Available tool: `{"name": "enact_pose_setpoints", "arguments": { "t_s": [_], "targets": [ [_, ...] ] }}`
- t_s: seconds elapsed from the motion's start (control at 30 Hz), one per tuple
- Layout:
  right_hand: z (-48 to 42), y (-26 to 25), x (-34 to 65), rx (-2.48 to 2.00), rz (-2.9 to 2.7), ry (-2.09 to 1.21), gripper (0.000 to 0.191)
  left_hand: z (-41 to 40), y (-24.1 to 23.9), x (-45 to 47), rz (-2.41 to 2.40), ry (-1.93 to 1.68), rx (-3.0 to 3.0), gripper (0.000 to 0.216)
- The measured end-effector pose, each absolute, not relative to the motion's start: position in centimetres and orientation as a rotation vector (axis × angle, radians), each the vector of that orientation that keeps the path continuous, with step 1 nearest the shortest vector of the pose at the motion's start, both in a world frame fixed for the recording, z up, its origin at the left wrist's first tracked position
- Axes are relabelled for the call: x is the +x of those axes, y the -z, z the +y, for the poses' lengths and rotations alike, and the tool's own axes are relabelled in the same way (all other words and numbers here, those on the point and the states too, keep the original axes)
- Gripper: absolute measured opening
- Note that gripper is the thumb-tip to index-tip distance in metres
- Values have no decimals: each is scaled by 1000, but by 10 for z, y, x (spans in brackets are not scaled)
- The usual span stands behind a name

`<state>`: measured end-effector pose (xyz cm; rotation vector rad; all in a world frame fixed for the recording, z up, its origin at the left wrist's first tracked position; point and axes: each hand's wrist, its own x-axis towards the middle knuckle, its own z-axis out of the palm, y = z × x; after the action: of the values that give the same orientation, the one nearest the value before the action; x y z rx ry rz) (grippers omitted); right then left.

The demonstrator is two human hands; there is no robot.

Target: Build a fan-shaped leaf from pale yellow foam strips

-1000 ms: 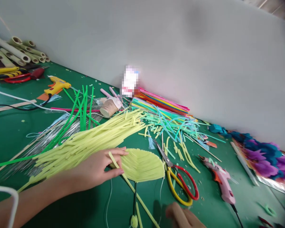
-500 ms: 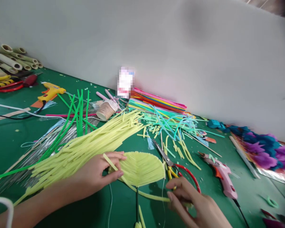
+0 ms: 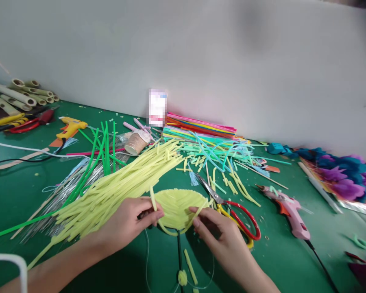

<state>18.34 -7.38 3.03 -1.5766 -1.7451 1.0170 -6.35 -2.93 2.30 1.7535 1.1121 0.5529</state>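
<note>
The yellow-green leaf (image 3: 178, 205) is in the middle foreground, between the two hands over the green table (image 3: 110, 272); it is a broad oval with a soft, fuzzy surface, and fine ribs slant away from a central crease. A thin black stem (image 3: 179, 248) runs down from its lower edge, past a small fuzzy knob (image 3: 182, 278). A slender strip (image 3: 168, 232) of the same plush stuff bends in a shallow curve along the leaf's lower rim. To the left fans a thick heap of yellow-green strips (image 3: 116, 191), beside smooth silver wires (image 3: 49, 221) and bright green strips (image 3: 110, 150). Coarse tan twine is wound on a stubby spool (image 3: 136, 143). At the right, a shiny sheet (image 3: 356, 206) bears ruffled purple and teal flowers (image 3: 344, 179); nearer are the scissors (image 3: 219, 200), with steel blades and red and yellow handles, and a pink plastic glue gun (image 3: 288, 207). The left hand (image 3: 134, 219) has thumb and forefinger almost closed on the strip, one end poking up above them; whether they also grip the leaf cannot be told. The right hand (image 3: 222, 232) pinches the other end by the leaf's right edge, thumb and forefinger nearly meeting, the remaining fingers loosely curled.
</note>
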Motion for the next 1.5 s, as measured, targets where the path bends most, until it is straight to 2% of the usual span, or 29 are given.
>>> {"name": "enact_pose_setpoints", "arguments": {
  "t_s": [0.17, 0.37, 0.57, 0.93, 1.3, 1.5],
  "targets": [
    [-80, -27, 183, -1444, -1844, -786, 18, -32, -24, -61, 1061, -608, 1655, 25],
    [-91, -8, 177, -1349, -1670, -910, 19, -38, -27, -52, 975, -538, 1756, 20],
    [-93, -1, 172, -1302, -1692, -761, 22, -38, -22, -49, 964, -538, 1753, 22],
    [-91, -6, 163, -1145, -1809, -635, 29, -35, -13, -49, 856, -921, 2164, 10],
    [-95, 4, 156, -1161, -1886, -525, 29, -40, -14, -49, 824, -771, 2158, 19],
    [-94, 0, 154, -1153, -1857, -578, 26, -41, -15, -48, 903, -729, 2197, 28]
  ]
}}
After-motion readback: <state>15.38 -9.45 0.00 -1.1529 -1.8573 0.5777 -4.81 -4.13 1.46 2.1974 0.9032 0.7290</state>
